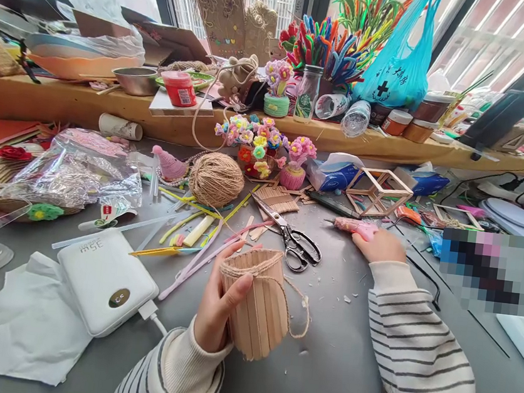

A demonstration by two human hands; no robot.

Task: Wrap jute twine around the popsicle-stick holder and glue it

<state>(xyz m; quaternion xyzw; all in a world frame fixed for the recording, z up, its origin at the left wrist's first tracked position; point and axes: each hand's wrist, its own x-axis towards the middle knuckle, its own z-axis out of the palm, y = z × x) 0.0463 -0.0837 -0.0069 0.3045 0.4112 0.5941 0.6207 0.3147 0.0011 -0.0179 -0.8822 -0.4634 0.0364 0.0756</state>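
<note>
Cluttered grey table (333, 356), left hand (216, 308) gripping stick cup (256, 306) (twine-wrapped rim)

Scissors (295, 240) lie open on the grey table (341, 369), just right of a ball of twine (216, 179); a white power bank (105, 280) sits near left on white paper (20, 326); pipe-cleaner flowers (262, 146) stand farther back; a wooden stick frame (376, 192) rests to their right; a blue plastic bag (400, 61) hangs over the far shelf (64, 101).

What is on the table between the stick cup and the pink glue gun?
Scissors with black handles lie open between the stick cup and the glue gun, seen in the head view.
</note>
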